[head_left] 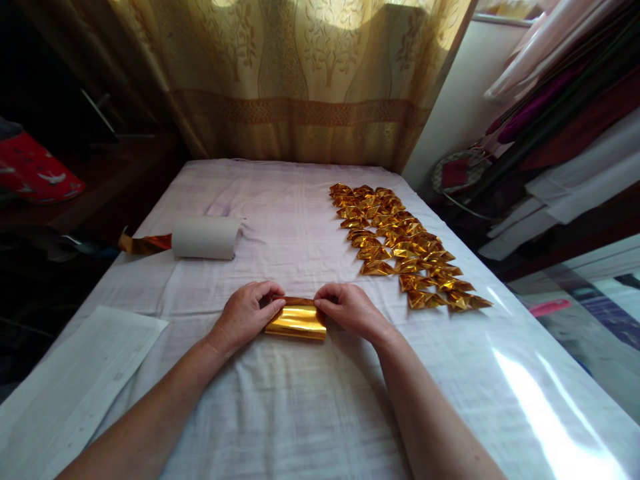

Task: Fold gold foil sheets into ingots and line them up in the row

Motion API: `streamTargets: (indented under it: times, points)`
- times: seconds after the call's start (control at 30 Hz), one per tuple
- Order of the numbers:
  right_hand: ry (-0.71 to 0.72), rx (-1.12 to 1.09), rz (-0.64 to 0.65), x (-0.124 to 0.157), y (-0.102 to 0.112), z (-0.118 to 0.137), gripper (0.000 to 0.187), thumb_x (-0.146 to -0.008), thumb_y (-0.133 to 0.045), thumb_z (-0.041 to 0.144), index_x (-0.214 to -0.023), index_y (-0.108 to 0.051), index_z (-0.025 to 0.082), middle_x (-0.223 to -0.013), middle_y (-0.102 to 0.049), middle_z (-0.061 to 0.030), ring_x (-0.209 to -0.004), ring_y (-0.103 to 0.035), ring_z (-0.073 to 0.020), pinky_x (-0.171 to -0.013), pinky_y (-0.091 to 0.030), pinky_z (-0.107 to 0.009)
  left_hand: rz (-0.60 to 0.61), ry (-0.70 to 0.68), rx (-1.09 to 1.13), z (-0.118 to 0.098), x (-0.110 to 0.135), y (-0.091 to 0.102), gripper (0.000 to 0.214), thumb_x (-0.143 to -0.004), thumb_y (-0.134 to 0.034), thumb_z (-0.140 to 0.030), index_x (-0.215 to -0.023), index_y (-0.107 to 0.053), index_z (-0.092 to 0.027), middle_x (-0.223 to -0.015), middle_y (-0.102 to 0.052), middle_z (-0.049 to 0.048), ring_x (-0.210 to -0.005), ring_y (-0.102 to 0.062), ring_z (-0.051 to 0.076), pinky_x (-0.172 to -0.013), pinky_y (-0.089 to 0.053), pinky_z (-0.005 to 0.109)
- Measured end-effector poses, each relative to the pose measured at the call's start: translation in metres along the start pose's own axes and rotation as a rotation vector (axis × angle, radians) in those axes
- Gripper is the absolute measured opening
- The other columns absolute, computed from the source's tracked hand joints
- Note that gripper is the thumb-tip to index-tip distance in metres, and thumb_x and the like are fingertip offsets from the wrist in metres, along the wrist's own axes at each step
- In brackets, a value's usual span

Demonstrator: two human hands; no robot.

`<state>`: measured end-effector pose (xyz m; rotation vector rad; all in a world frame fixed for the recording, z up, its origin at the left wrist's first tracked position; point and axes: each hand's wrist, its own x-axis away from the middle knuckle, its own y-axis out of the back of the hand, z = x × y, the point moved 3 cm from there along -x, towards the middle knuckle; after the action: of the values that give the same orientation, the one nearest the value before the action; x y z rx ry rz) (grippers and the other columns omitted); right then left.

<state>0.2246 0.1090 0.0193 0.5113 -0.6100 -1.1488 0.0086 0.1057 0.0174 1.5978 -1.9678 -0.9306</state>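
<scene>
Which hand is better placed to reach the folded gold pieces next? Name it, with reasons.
Probably the right hand: the folded gold pieces lie on its side, farther from the left hand. Both pinch the gold sheet, so the right may need to let go first.

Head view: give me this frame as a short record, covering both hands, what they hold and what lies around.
Left hand: pinches the gold foil at its far left corner
Right hand: pinches its far right corner
Foil shape: curved, shiny
Right side: folded gold pieces in close rows
Left side: white roll, copper-coloured strip at its left end; white paper nearer
Surface: pale cloth
Behind: patterned curtain
</scene>
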Motion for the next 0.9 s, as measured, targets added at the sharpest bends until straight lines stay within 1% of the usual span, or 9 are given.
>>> streamTargets:
  times: [0.23, 0.5, 0.67, 0.77, 0.9]
  points:
    - [0.016, 0.019, -0.026, -0.001, 0.0, 0.0, 0.018, -0.083, -0.058, 0.026, -0.081, -0.076, 0.023, -0.071, -0.072, 0.0028, -0.068, -0.06, -0.013, -0.061, -0.038, -0.021, 0.005, -0.016, -0.019, -0.001, 0.0, 0.001, 0.015, -0.08, -0.059, -0.033, -0.082, -0.069, -0.023, -0.079, -0.07, -0.0011, -0.075, -0.063, 0.017, -0.072, -0.045, 0.029]
    - [-0.003, 0.025, -0.042, -0.001, -0.002, 0.002, 0.021, -0.085, -0.056, 0.026, -0.076, -0.075, 0.024, -0.069, -0.072, 0.0031, -0.067, -0.061, -0.0128, -0.062, -0.038, -0.021, 0.006, -0.026, -0.047, -0.002, 0.0, 0.001, 0.013, -0.08, -0.059, -0.032, -0.081, -0.069, -0.023, -0.076, -0.069, -0.0013, -0.074, -0.062, 0.017, -0.071, -0.045, 0.029]
    - [-0.017, 0.07, -0.047, 0.0, 0.0, 0.004, 0.019, -0.085, -0.057, 0.025, -0.078, -0.075, 0.024, -0.071, -0.073, 0.0032, -0.069, -0.062, -0.0128, -0.062, -0.037, -0.022, 0.012, -0.027, -0.066, -0.002, 0.0, 0.0, 0.013, -0.08, -0.059, -0.032, -0.081, -0.069, -0.023, -0.077, -0.069, -0.001, -0.075, -0.062, 0.018, -0.072, -0.045, 0.029]
    - [-0.03, 0.106, -0.055, 0.0, 0.0, 0.007, 0.018, -0.085, -0.058, 0.026, -0.078, -0.075, 0.025, -0.073, -0.074, 0.0028, -0.07, -0.062, -0.0131, -0.063, -0.037, -0.022, 0.006, -0.029, -0.095, -0.002, 0.0, -0.001, 0.014, -0.08, -0.06, -0.032, -0.085, -0.069, -0.024, -0.078, -0.069, -0.0007, -0.076, -0.062, 0.018, -0.074, -0.046, 0.029]
    - [-0.055, 0.184, -0.077, 0.0, -0.002, 0.01, 0.019, -0.087, -0.058, 0.028, -0.079, -0.075, 0.026, -0.076, -0.075, 0.0019, -0.074, -0.063, -0.0145, -0.064, -0.036, -0.024, -0.014, -0.062, -0.194, -0.004, 0.003, -0.002, 0.02, -0.083, -0.06, -0.028, -0.101, -0.068, -0.025, -0.081, -0.069, -0.0002, -0.079, -0.062, 0.019, -0.08, -0.046, 0.033]
